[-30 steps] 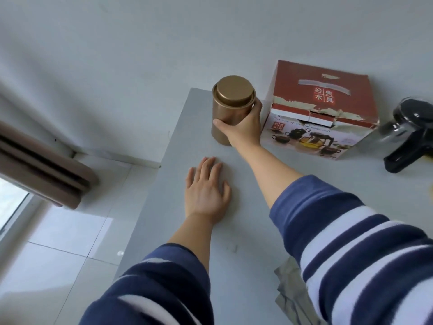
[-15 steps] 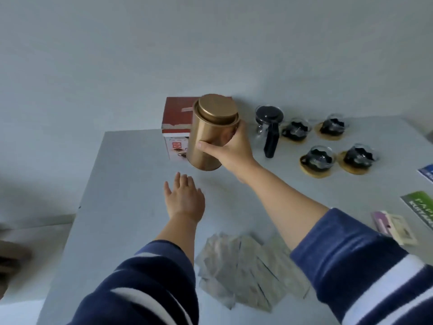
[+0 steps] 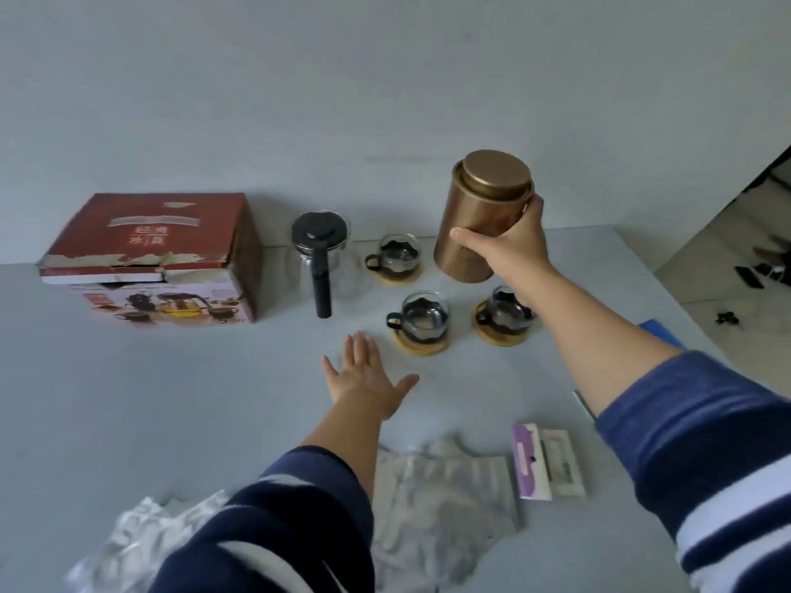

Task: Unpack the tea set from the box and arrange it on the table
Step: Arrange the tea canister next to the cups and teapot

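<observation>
The right hand (image 3: 511,250) holds the copper tea canister (image 3: 481,216) tilted above the glass cups (image 3: 423,321), fingers (image 3: 530,209) and thumb clamped around its side, while the left hand (image 3: 364,378) lies flat on the desk (image 3: 171,400), fingers spread.

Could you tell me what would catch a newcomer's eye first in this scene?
The copper canister, held tilted in the right hand above the glass cups on wooden coasters. Left of them stands a glass teapot with a black lid, then the torn red box. The left hand is spread open over the table.
</observation>
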Demonstrator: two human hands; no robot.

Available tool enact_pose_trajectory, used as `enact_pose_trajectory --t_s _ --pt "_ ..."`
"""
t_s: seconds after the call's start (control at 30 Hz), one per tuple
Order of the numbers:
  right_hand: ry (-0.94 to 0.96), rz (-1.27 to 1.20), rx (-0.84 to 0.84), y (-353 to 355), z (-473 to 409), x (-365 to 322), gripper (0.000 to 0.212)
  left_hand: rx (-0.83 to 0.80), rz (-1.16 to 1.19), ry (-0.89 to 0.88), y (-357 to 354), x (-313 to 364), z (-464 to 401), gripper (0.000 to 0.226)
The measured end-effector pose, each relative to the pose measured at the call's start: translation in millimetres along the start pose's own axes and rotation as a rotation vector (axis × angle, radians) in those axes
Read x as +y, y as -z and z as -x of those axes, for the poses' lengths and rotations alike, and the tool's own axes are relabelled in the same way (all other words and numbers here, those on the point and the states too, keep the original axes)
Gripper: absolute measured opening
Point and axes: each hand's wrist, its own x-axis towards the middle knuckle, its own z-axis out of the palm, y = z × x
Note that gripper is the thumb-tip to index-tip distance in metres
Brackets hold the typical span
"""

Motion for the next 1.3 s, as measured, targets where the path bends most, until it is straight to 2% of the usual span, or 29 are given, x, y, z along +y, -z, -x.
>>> enact_pose_trajectory --t_s 0.1,0.2,0.33,0.47,0.63,0.97,1.13,1.3 --pt "-0.002 0.033 0.042 34.1 -46.4 18.6 0.097 -0.062 0.011 0.070 -11.9 9.6 -13.5 0.127" --pt "-0.011 0.071 0.102 54.0 -86.3 37.7 0.101 -0.021 0.031 0.111 -19.6 15.5 -19.5 0.138" --pt "-0.075 0.073 0.133 65.1 -120.6 68.6 0.105 -0.023 0.025 0.138 -19.8 16.8 -23.2 0.139" --pt "-0.134 0.057 0.128 66.0 -138.1 100.1 0.099 -0.032 0.017 0.147 -18.6 20.0 -22.5 0.137" --pt "-0.199 0.044 0.070 58.4 -146.4 131.3 0.101 -0.024 0.026 0.153 -16.8 21.4 -21.4 0.137" --pt "-0.229 -0.010 0.083 55.6 -176.2 143.3 0.092 -0.004 0.035 0.156 -18.5 21.4 -23.0 0.141" --pt "-0.276 0.010 0.001 60.3 -174.2 140.1 0.118 0.009 0.023 0.151 -19.3 20.8 -23.8 0.142" --pt "-0.361 0.249 -0.023 73.3 -152.2 130.4 0.117 0.000 -0.008 0.152 -17.3 20.9 -22.6 0.135"
